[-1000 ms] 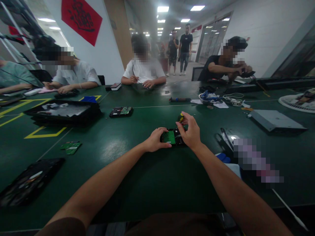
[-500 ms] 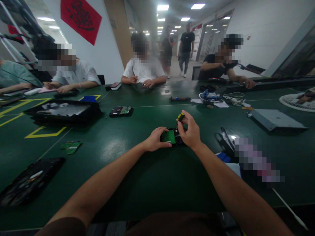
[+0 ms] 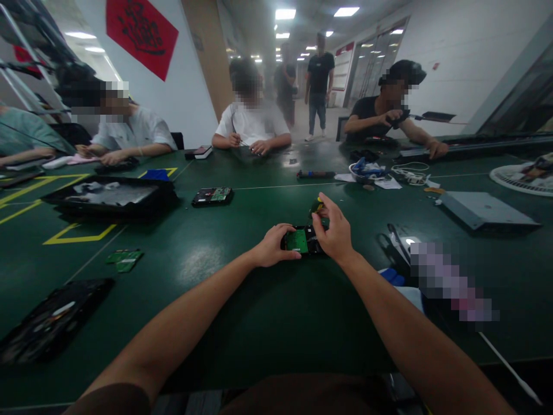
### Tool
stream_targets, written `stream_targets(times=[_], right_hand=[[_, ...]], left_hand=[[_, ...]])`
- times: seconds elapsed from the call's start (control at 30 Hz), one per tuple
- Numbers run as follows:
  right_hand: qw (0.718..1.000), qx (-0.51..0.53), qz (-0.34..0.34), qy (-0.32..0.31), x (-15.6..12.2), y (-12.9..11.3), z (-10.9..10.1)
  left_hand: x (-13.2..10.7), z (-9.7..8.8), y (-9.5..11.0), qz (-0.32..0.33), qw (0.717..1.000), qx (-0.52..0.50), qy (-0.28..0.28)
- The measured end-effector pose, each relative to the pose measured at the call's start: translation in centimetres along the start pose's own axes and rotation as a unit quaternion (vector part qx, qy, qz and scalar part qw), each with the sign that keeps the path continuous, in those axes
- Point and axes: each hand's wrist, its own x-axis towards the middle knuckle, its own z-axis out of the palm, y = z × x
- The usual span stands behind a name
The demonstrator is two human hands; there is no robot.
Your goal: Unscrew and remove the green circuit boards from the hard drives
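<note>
On the green table in front of me lies a small black device with an exposed green circuit board (image 3: 297, 240). My left hand (image 3: 277, 245) grips its left end, thumb along the near edge and fingers over the far edge. My right hand (image 3: 332, 229) is closed on a short yellow-and-black screwdriver (image 3: 317, 205), held steeply above the device's right part. The screwdriver's tip is hidden by the fingers, so I cannot tell whether it touches the device.
A similar opened device (image 3: 212, 196) lies beyond my left hand, and a black tray (image 3: 112, 199) further left. Loose circuit boards (image 3: 125, 260) and a black casing (image 3: 54, 317) are nearer. A grey metal box (image 3: 488, 210) stands right. Several people sit across the table.
The screwdriver's handle has turned slightly between my right fingers, showing less yellow. My left hand and the device stay in place. In the background, walking people have shifted left.
</note>
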Motion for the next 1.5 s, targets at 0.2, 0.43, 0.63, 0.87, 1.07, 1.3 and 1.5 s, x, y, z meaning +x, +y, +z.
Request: stream_targets(times=[0.2,0.43,0.63,0.87,1.07,1.3,1.5], right_hand=[[1.000,-0.009,-0.001,0.002,0.04,0.06,-0.15],[1.000,-0.001,-0.006,0.007,-0.09,0.27,0.04],[1.000,0.006,-0.007,-0.004,-0.09,0.05,0.07],[1.000,-0.023,-0.012,-0.004,0.14,-0.30,-0.32],[1.000,-0.001,-0.004,-0.015,0.06,-0.21,-0.21],[1.000,0.001,-0.001,-0.004,-0.16,0.21,0.04],[1.000,-0.007,-0.001,0.007,-0.15,0.00,0.05]], left_hand=[[-0.03,-0.05,0.13,0.002,1.000,0.003,0.001],[0.08,0.20,-0.28,0.010,1.000,0.009,0.002],[0.03,0.16,-0.29,0.011,1.000,0.009,-0.001],[-0.01,0.10,-0.18,0.010,1.000,0.013,-0.002],[-0.11,0.01,0.19,0.006,1.000,0.006,0.002],[0.01,0.09,0.05,0.004,1.000,0.005,0.002],[0.07,0.24,-0.26,0.007,1.000,0.002,0.004]])
